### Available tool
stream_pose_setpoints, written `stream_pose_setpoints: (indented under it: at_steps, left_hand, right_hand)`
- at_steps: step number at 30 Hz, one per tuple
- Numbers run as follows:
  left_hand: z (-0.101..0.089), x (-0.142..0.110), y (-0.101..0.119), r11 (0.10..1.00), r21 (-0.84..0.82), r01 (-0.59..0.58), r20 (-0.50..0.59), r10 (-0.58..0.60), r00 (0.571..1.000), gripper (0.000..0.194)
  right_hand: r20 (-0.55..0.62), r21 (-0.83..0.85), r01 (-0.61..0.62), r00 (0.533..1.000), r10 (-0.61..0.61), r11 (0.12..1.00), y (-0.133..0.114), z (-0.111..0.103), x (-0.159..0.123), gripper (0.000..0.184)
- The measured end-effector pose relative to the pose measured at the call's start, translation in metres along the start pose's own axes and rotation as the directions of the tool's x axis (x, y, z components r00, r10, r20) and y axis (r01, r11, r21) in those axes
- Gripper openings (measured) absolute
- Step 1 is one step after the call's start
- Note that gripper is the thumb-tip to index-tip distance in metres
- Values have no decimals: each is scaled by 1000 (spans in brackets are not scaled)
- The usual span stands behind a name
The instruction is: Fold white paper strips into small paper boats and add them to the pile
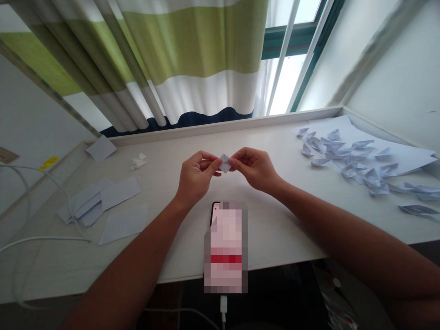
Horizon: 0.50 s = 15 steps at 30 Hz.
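Observation:
A small piece of folded white paper [224,163], diamond-shaped from here, is held up over the middle of the table. My left hand [197,174] pinches its left corner between thumb and fingers. On the opposite corner, my right hand [253,167] has the same kind of pinch. Fingertips cover both side corners of the paper. Below the hands, a phone [227,238] with a blurred-out screen lies near the table's front edge, a white cable plug at its lower end.
Several folded paper boats [354,156] sit at the right, some on white sheets [409,151]. Loose paper pieces [120,192] lie at the left, beside a white cable [65,183]. A crumpled scrap [138,161] is farther back. A striped curtain [192,46] hangs behind the table.

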<state>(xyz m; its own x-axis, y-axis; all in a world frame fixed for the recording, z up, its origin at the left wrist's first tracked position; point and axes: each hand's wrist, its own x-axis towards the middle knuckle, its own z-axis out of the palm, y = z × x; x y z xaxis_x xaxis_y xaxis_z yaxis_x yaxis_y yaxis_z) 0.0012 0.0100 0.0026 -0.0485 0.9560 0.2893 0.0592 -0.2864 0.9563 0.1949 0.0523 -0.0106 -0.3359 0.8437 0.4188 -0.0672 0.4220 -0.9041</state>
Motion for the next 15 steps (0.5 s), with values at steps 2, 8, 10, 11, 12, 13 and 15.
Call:
stream_pose_setpoints:
  at_steps: [2, 8, 10, 11, 12, 13, 15]
  left_hand:
    - [0, 0, 0, 1000, 1, -7, -6, 7, 1000, 39]
    - [-1, 1, -1, 994, 90, -69, -40, 73, 997, 31]
    - [-2, 1, -2, 987, 137, -82, -39, 88, 995, 29]
    - [-2, 1, -2, 985, 151, -86, -35, 92, 995, 28]
    - [-2, 0, -2, 984, 158, -88, -32, 95, 995, 28]
    - [-3, 0, -1, 983, 157, -90, -34, 96, 995, 27]
    - [-3, -1, -1, 986, 146, -82, -46, 90, 995, 27]
  right_hand:
    - [-8, 20, 6, 1000, -6, 1000, -1, 1, 0, 49]
    - [15, -3, 28, 999, -28, 1000, -2, 1, 0, 47]
    - [-2, -34, 36, 999, -36, 999, -1, 0, 0, 47]
    - [-15, -50, 43, 999, -44, 998, -1, 0, 0, 47]
    - [-25, -63, 52, 998, -53, 997, -1, -1, 0, 47]
    - [-31, -70, 60, 998, -62, 996, -1, -1, 0, 47]
    - [-38, -72, 68, 997, -71, 995, 0, -2, 0, 48]
